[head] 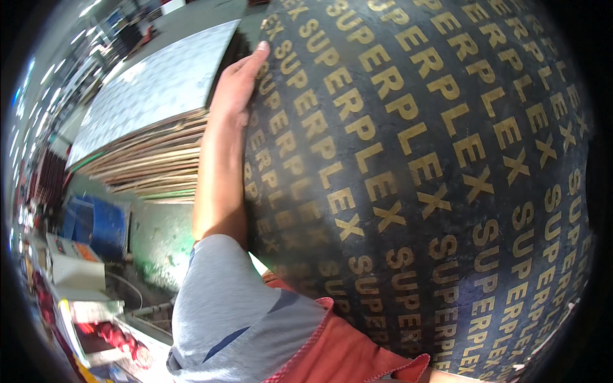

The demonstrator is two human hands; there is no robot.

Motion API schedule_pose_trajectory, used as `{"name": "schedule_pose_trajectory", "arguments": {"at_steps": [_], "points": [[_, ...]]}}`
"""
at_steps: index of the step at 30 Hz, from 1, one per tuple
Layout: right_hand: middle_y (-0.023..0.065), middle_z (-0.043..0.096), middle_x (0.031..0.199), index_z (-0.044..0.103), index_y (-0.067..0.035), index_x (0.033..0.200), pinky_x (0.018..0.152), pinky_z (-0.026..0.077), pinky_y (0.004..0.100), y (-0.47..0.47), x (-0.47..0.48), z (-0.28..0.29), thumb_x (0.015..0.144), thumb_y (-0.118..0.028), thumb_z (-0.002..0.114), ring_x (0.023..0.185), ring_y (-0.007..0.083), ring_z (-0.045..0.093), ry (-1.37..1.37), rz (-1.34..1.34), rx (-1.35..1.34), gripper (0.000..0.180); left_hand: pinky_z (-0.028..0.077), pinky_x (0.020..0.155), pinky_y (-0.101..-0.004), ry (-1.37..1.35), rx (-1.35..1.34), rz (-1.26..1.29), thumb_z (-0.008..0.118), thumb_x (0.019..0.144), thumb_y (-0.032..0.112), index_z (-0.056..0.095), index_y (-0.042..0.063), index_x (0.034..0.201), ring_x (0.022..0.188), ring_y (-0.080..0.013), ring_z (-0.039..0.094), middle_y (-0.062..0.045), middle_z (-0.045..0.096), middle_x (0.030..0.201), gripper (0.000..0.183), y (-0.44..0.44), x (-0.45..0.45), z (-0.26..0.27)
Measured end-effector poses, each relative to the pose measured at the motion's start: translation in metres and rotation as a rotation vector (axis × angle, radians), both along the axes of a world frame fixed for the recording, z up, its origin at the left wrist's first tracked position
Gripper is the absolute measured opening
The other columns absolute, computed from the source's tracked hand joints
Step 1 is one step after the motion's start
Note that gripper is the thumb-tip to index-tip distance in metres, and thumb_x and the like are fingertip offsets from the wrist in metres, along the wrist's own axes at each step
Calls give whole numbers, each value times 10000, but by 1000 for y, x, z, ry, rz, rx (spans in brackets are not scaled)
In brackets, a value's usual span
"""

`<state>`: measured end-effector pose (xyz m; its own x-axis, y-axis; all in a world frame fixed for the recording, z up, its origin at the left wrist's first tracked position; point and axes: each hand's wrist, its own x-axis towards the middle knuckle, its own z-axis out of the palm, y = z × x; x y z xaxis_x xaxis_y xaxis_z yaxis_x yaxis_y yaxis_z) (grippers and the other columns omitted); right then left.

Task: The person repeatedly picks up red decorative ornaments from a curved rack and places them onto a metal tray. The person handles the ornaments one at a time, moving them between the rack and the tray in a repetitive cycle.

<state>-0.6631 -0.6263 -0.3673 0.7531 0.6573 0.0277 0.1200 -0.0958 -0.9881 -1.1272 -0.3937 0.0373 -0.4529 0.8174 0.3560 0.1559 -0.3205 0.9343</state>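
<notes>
A large dark film-faced panel (383,158), printed all over with repeated gold lettering, fills the view in front of me. It is raised close to my body and looks bowed through the lens. My left hand (242,79) grips its left edge, thumb lying along the rim, fingers hidden behind. My right forearm (450,377) shows at the bottom beside the panel's lower edge. Small skin-toned patches along the lower right rim may be right-hand fingertips, but the hand itself is too hidden to make out its hold.
Left of my arm stands a tall stack of panels (153,158) under a pale top sheet (158,76). Nearer are a blue drum (96,225), a pale control box (76,265) and an open case (100,342) of red items. A hose (129,285) curves by the box.
</notes>
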Motion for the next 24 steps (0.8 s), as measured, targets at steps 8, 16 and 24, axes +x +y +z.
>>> {"name": "schedule_pose_trajectory", "arguments": {"at_steps": [8,16,24], "points": [[105,621,1074,598,-32,1114,900,461,369,218,151,46,983,-319,488,1022,218,583,-78,297,518,335,458,1000,-329,-1,265,425,719,921,358,600,-86,1287,1132,-218,611,-186,646,1257,588,-90,51,-58],[94,647,994,624,-39,1048,857,474,367,367,92,181,992,-355,479,961,214,603,210,363,951,352,487,970,-341,-26,228,575,669,939,309,562,-55,1323,1099,-255,653,-155,656,1252,540,-118,-45,-13],[184,527,1356,376,-5,1454,1042,472,427,387,-100,211,926,-129,667,1194,311,582,1132,1757,36,615,441,1009,-392,850,-601,1281,687,818,617,603,-1,1321,1169,-343,620,-177,669,1249,802,-78,-290,45]]}}
